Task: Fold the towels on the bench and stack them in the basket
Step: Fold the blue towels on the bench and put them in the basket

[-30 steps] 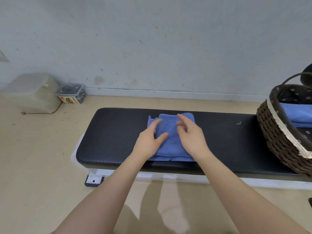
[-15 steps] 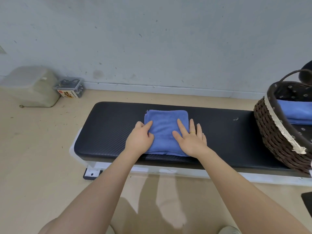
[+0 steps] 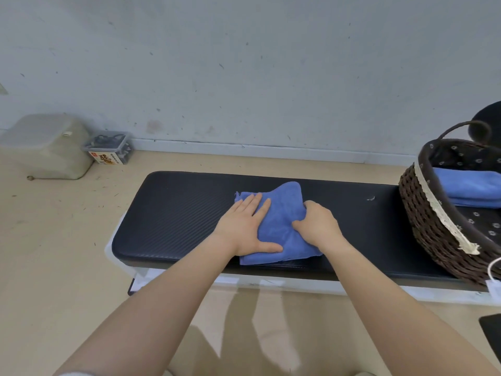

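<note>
Now the blue towel (image 3: 282, 221) lies mid-table (image 3: 173, 213), near its front edge; left hand (image 3: 244, 226) presses it flat, fingers straight, while right hand (image 3: 318, 225) clutches its right side. Basket (image 3: 433, 229) sits at the table's right end.

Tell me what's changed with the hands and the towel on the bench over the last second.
The right hand, flat on the blue towel half a second ago, has curled round its right edge and lifted it, so the far right corner now peaks up. The left hand stays flat, pressing the towel's left side. The towel is still on the bench; the basket with its folded towels is unchanged.
</note>
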